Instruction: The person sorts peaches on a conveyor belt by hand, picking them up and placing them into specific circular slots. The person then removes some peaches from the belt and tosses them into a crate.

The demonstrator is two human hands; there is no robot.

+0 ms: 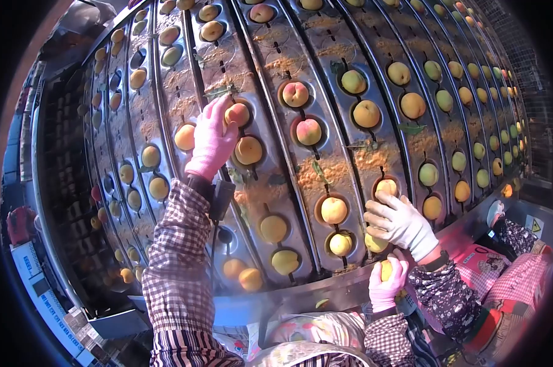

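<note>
Left hand, ten o'clock: fingers half-parted at peach, hold unclear; right hand, four o'clock, curled round yellow fruit; crowding white glove risked knocking it loose

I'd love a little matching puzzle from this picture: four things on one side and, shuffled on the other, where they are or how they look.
Column one
1. The wearer's left hand
2. The wearer's right hand
3. The co-worker's hand
4. The warning label

Column two
A. Gloved in white
B. Near the picture's right edge, marked with a triangle
C. Gloved in pink, holding a yellow fruit
D. Gloved in pink, at a reddish fruit

Pairs: 1-D; 2-C; 3-A; 4-B
</note>
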